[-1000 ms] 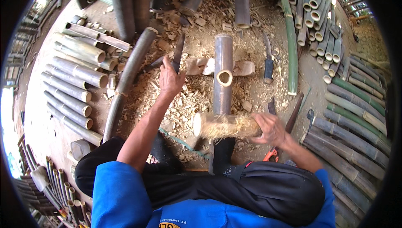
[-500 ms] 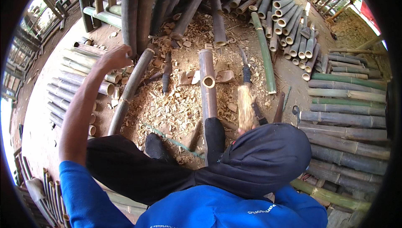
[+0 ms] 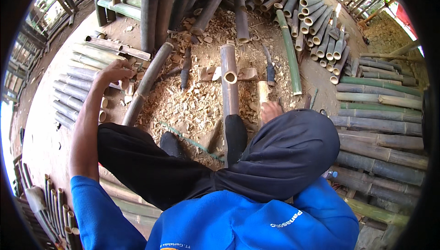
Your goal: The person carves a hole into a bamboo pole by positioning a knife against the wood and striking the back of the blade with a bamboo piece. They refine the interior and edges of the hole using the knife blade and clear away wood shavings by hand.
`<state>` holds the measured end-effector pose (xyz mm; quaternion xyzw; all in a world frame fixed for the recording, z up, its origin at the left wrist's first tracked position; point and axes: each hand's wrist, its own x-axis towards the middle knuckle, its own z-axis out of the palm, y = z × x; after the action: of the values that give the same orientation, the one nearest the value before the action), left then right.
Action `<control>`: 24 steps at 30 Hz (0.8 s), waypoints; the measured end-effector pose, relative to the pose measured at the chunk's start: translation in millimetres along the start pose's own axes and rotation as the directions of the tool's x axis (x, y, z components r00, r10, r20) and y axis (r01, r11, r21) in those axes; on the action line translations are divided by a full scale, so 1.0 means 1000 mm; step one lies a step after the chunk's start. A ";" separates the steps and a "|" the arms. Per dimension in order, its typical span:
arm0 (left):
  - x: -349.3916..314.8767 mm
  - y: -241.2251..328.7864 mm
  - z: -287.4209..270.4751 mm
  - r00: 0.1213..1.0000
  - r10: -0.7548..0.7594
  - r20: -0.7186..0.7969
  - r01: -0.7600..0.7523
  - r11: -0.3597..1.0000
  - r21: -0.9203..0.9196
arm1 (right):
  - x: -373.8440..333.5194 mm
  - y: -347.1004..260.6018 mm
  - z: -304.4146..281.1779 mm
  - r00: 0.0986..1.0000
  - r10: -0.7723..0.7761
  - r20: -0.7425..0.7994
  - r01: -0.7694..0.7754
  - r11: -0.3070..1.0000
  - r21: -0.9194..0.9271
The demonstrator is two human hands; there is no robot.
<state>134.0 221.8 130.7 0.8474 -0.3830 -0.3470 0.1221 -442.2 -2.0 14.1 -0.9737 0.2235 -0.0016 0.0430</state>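
Observation:
My left hand [image 3: 115, 72], empty with its fingers loosely bent apart, is over the pale bamboo tubes at the left. Close to my right knee, my right hand [image 3: 271, 111] is closed around the near part of a pale wooden club [image 3: 263, 92]; my knee hides the wrist. Between my legs lies a bamboo pole [image 3: 228, 59] with a round opening on its upper side. My black-covered foot [image 3: 236, 133] rests on its near part. A dark-handled blade [image 3: 270, 69] lies beyond my right hand, and another dark-handled tool [image 3: 185, 73] lies left of the pole.
Wood chips [image 3: 183, 105] cover the ground. A long bamboo pole [image 3: 145, 85] lies beside my left leg. Cut tubes [image 3: 323, 34] are piled at the far right, and long poles [image 3: 380, 121] lie along the right. A bamboo frame [image 3: 151, 16] stands at the far left.
My left hand has moved left and its fingers have loosened. My right hand has come forward from beside my knee, further up the wooden club. The view has shifted slightly.

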 end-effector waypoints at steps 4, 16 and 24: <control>0.006 -0.007 -0.012 0.998 0.012 0.070 -0.020 0.993 0.112 | 0.050 0.000 0.064 0.983 0.178 0.037 -0.171 0.974 -0.150; 0.020 0.019 -0.016 0.999 -0.028 0.016 0.027 0.995 0.093 | 0.109 0.075 0.019 0.902 0.395 0.177 -0.419 0.695 0.585; 0.026 0.040 -0.008 0.992 0.119 -0.034 -0.115 0.987 0.112 | 0.044 0.148 0.025 0.640 0.766 -0.061 -0.726 0.629 0.277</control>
<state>128.8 175.0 142.9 0.8357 -0.4480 -0.3003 0.1034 -466.8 -151.6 -24.3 -0.7770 0.6087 -0.0933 0.1310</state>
